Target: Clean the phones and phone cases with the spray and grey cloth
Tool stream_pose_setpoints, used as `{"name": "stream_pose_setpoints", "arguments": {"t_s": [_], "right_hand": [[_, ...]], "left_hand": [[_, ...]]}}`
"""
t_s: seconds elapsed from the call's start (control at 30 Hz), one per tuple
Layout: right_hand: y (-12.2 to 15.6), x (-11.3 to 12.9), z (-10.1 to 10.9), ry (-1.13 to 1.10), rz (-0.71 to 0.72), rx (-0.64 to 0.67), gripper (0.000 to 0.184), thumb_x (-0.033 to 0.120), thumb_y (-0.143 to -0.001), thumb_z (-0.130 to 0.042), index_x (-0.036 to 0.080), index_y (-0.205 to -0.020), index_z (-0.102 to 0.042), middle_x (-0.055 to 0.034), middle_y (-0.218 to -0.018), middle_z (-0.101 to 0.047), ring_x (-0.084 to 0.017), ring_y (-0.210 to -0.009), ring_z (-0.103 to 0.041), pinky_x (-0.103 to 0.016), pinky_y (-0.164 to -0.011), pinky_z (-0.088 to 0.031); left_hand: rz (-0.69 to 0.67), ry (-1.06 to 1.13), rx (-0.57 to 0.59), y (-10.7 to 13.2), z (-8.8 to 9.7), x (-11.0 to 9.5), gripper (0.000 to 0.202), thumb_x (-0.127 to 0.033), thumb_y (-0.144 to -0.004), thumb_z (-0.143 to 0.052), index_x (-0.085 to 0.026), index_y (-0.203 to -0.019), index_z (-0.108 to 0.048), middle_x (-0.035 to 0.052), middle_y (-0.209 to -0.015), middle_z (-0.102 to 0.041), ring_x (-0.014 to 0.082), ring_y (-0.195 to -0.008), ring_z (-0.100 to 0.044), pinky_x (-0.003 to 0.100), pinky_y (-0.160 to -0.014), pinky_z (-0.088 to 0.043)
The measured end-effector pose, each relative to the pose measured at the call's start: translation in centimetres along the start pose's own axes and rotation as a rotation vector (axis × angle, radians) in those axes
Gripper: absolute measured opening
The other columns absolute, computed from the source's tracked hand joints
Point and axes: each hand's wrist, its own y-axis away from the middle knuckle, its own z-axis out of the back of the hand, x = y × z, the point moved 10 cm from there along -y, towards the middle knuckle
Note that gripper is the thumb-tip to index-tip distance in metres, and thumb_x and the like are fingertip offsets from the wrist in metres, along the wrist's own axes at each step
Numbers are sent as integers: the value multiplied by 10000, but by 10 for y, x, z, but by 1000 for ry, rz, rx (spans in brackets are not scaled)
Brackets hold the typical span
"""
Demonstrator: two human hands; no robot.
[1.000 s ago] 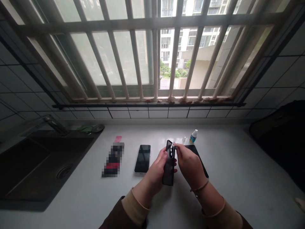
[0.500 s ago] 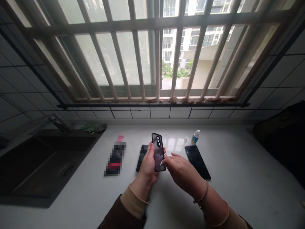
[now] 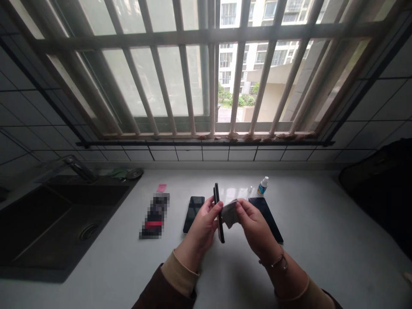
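In the head view, the left hand (image 3: 206,219) is gripping a dark phone case (image 3: 221,229) edge-on between thumb and fingers; just beside it, the right hand (image 3: 254,223) is pinching a grey cloth (image 3: 229,213) in its fingertips. The work is looking unfinished, though how much is left isn't showing.

Your left hand (image 3: 201,223) holds a black-edged phone case (image 3: 221,231) nearly edge-on over the desk (image 3: 312,219). Your right hand (image 3: 257,227) pinches a grey cloth (image 3: 229,213) beside it, near a dark phone (image 3: 262,206) and small bottle (image 3: 262,187).
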Motion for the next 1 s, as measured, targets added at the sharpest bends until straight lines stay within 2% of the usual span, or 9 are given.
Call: {"name": "stream_pose_setpoints", "arguments": {"t_s": [0.1, 0.2, 0.3, 0.43, 0.57, 0.7, 0.8, 0.87, 1.0], "right_hand": [[-2, -10, 12, -284, -55, -144, 373, 575, -963, -686, 214, -1058, -681, -75, -1014, -752, -229, -909, -728, -386, -843, -610], [-3, -19, 7, -381, -109, -128, 374, 560, -945, -714, 217, -1090, -679, -94, -1078, -775, -257, -993, -750, -422, -911, -612], [-3, -25, 5, -353, -140, -119, 384, 565, -955, -695, 212, -1106, -677, -99, -1048, -793, -273, -988, -764, -432, -897, -622], [-4, -34, 8, -434, -171, -173, 371, 521, -900, -775, 206, -1082, -704, -77, -1037, -802, -234, -958, -765, -385, -913, -615], [-4, -43, 1, -505, -231, -160, 406, 485, -861, -818, 187, -1120, -721, -98, -1109, -793, -234, -955, -763, -385, -898, -620], [-3, -44, -6, -521, -262, -110, 447, 491, -869, -814, 184, -1179, -716, -107, -1132, -788, -238, -986, -762, -394, -916, -619], [-2, -44, -2, -415, -267, -105, 444, 530, -899, -774, 181, -1168, -720, -111, -1114, -790, -240, -965, -766, -387, -870, -631], [-2, -39, 11, -256, -217, -153, 444, 571, -939, -713, 179, -1147, -720, -112, -1083, -791, -246, -938, -765, -385, -829, -638], [7, 2, 48, 190, 69, -401, 403, 561, -1040, -555, 206, -1152, -708, -104, -1084, -789, -268, -994, -748, -422, -896, -620]], "left_hand": [[-37, -119, -45, 1, 4, -3, 588, -346, -804, -908, -188, -1297, -627, 157, -1270, -708, 283, -1109, -704, 335, -857, -577], [-48, -107, -53, -1, 6, -1, 653, -325, -776, -933, -205, -1327, -602, 169, -1323, -699, 304, -1157, -700, 363, -887, -587], [-68, -51, -23, -5, 5, 1, 550, -330, -833, -890, -212, -1303, -629, 141, -1293, -721, 263, -1104, -726, 364, -933, -587], [-108, 115, -102, -7, 14, 1, 372, -345, -934, -784, -194, -1261, -693, 110, -1221, -764, 227, -1121, -727, 335, -1038, -550], [-12, 249, 32, -4, -6, 5, 556, -569, -1038, -527, -152, -1380, -662, 174, -1282, -748, 325, -1222, -697, 464, -1083, -536], [104, 334, 128, 1, -23, 8, 621, -594, -1054, -433, -164, -1469, -603, 182, -1303, -741, 343, -1265, -679, 495, -1094, -517], [169, 337, 128, 3, -25, 12, 646, -597, -1051, -424, -110, -1418, -636, 205, -1278, -746, 360, -1263, -677, 502, -1081, -524], [184, 322, 110, 3, -23, 13, 648, -599, -1052, -423, -91, -1376, -659, 217, -1268, -745, 365, -1239, -686, 520, -1063, -536], [235, 246, 62, 6, -15, 22, 593, -613, -1037, -472, -140, -1329, -676, 207, -1259, -742, 343, -1134, -726, 573, -1017, -559]]}}
